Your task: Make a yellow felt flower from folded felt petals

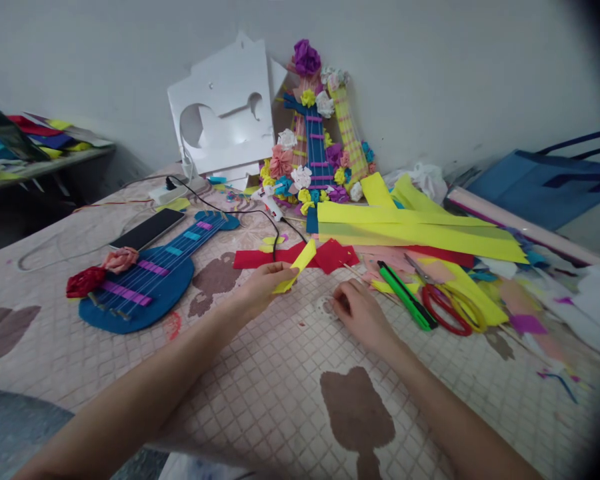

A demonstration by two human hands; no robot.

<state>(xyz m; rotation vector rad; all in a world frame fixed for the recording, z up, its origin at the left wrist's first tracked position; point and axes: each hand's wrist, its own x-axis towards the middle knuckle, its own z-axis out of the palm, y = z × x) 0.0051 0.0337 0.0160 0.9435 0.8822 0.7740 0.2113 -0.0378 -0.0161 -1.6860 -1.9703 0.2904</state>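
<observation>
Presently, one yellow strip in left hand, one phone; one cutter

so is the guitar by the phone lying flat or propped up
Lying flat: the guitar rests on the table, its strings facing up, beside the phone.

One cam, on my head, looking fwd & down across the tbl, v. wide. My left hand & right hand sit approx mid-pic, mid-dist; my forearms run in from the btm L & R, nearest the lens. Wall fills the top, farthest off; a bit of floor shows btm L. Pic's squeezed vert. by a qtr.
</observation>
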